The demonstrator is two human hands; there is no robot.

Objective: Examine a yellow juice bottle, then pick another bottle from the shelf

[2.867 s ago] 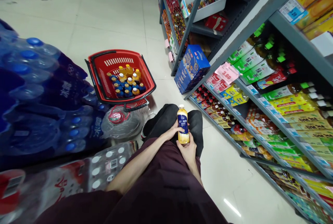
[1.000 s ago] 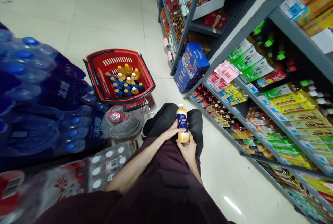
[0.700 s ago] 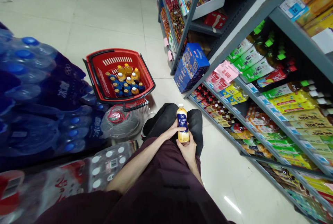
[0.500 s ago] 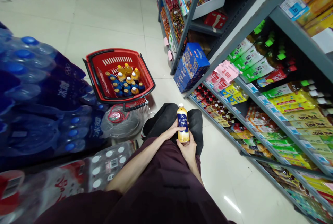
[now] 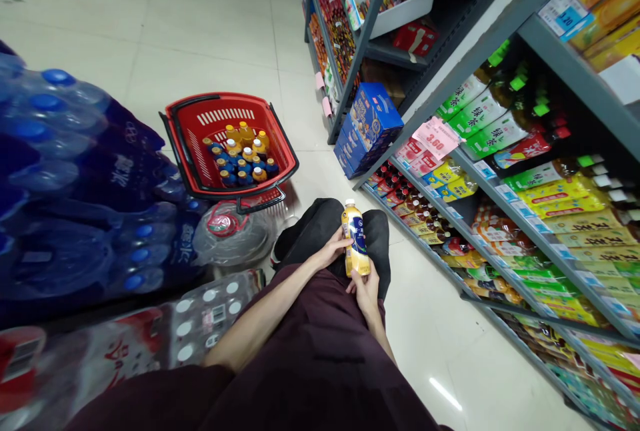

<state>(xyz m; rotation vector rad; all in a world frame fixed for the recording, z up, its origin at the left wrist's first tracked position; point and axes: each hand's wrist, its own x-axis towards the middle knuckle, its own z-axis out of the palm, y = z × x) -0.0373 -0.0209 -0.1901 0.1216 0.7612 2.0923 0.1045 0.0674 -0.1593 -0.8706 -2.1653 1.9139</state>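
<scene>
Over my lap I hold a bottle (image 5: 357,244) of yellowish drink with a white cap and a dark blue label, its cap end pointing away from me. My left hand (image 5: 334,249) is closed on the bottle's left side, with the thumb across the label. Near the base, my right hand (image 5: 366,287) grips the bottom end with its fingers. Ahead and to the left, a red shopping basket (image 5: 183,117) with black handles holds several bottles (image 5: 245,164) with blue, yellow and white tops.
Shrink-wrapped water bottles (image 5: 75,171) are stacked at left, beside a large clear jug (image 5: 235,237) with a red cap. A white-capped drink pack (image 5: 215,311) lies by my left arm. Drink shelves (image 5: 500,184) line the right, with blue cartons (image 5: 370,127) at their end.
The bottle has turned a little, tilting and shifting slightly to the right, so its label now faces more rightward. My right hand's fingers have moved round the base.
</scene>
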